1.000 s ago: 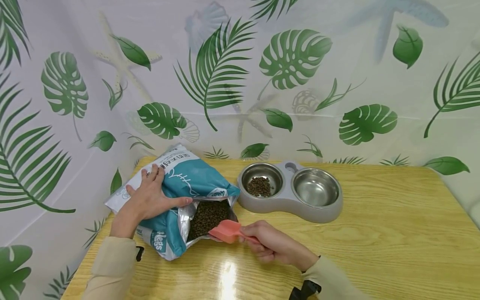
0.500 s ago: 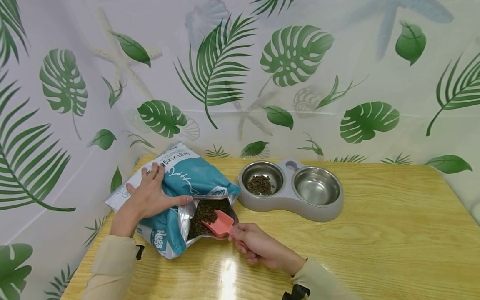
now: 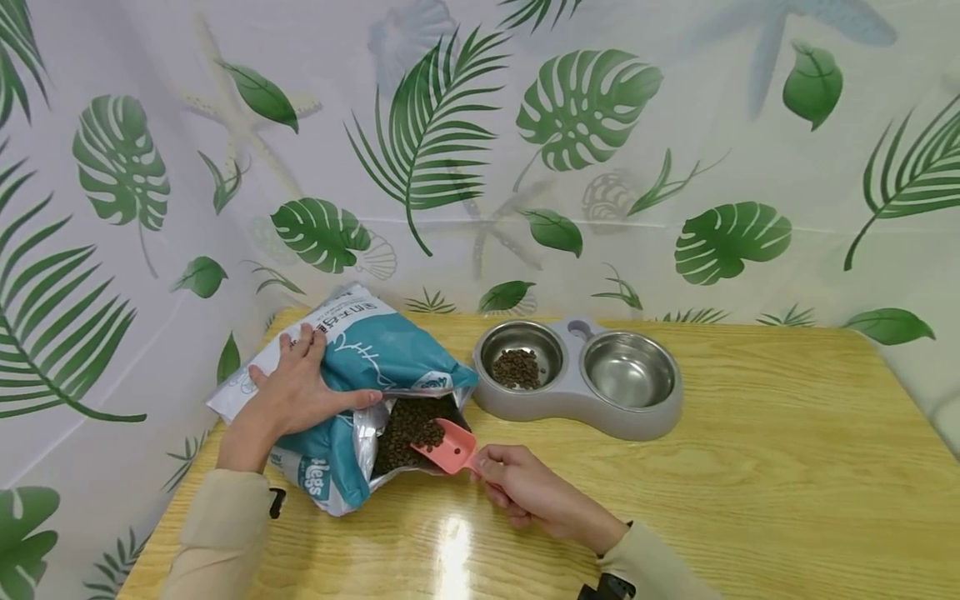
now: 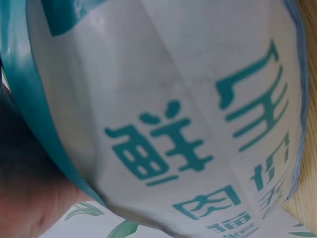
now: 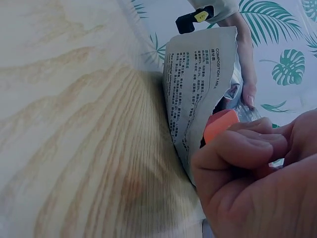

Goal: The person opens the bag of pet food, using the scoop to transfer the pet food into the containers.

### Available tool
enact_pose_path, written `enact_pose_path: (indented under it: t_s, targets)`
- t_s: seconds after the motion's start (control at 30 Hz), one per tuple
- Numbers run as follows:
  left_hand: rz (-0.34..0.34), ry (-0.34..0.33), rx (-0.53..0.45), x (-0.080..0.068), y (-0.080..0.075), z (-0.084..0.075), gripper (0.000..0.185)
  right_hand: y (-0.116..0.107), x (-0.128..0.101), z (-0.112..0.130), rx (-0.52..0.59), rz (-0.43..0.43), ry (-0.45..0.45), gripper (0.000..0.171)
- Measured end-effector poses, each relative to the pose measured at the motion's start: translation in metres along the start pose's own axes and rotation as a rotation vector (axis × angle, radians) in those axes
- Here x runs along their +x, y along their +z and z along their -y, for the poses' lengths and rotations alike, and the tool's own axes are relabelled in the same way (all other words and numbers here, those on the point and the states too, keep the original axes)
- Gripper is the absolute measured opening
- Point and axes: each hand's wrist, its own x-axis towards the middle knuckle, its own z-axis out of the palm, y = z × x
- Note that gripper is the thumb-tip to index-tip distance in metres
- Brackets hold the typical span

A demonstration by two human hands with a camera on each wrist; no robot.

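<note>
Here, right hand (image 3: 525,492) grips pink scoop (image 3: 447,447) at the kibble bag (image 3: 375,367) mouth on the table (image 3: 750,483).
Left hand (image 3: 296,392) lies flat, fingers relaxed, on bag; right wrist view shows its printed underside.

Head view: taken from above and behind the hands, facing forward and down across the surface (image 3: 750,500) toward the leaf-print backdrop (image 3: 525,167); it takes in the whole scene at middle distance. Left wrist view: pressed very close against the printed bag (image 4: 188,124), which fills nearly the whole picture; its facing is hard to judge, probably along the bag's upper face. Right wrist view: low over the surface (image 5: 74,124), looking past the right hand (image 5: 257,183) at the bag's mouth. All three views share the bag (image 3: 375,358).
</note>
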Motion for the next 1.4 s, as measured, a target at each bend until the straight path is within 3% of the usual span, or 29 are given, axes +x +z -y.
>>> enact_pose_path:
  t_s: [0.3, 0.6, 0.73, 0.87, 1.4]
  targets:
    - [0.005, -0.005, -0.008, 0.0, 0.002, -0.002, 0.137, -0.001, -0.001, -0.001, 0.016, 0.029, -0.031, 0.03]
    - [-0.001, -0.006, -0.012, 0.001, -0.001, 0.0, 0.137, -0.004, -0.006, 0.003, 0.089, 0.185, -0.173, 0.04]
    - [0.001, -0.006, -0.02, 0.0, -0.001, -0.001, 0.137, -0.006, -0.007, 0.007, 0.104, 0.2, -0.187, 0.039]
    - [0.0, -0.007, -0.024, 0.0, -0.001, -0.001, 0.137, -0.012, -0.011, 0.013, 0.049, 0.122, -0.173, 0.034]
    - [0.006, -0.014, -0.01, 0.001, -0.004, 0.0, 0.137, -0.056, -0.019, 0.045, -0.107, -0.37, -0.158, 0.038]
